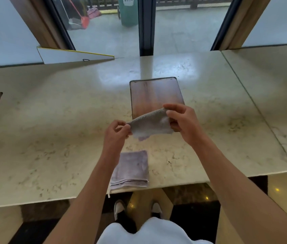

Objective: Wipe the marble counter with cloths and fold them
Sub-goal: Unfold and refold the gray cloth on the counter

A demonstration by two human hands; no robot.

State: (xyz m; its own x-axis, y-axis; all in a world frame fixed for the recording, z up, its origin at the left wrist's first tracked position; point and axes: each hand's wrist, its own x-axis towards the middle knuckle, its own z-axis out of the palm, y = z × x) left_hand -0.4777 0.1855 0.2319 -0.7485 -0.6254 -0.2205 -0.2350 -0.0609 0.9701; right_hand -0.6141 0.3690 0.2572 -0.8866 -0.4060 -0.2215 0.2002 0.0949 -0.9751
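Pinching grey cloth [150,124] between raised hands

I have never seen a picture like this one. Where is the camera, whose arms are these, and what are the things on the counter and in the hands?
There is no machine here. A person wears one wide-angle camera on the head, so you look forward and down along that person's own bare arms.

The left hand and the right hand hold a grey cloth up above the marble counter. Each hand pinches one end with its fingers, as if folding it.

On the counter, near its front edge, lies a purple cloth, already folded. Further back a dark wooden panel is in the marble. Behind it, through the window, you see an outdoor floor.
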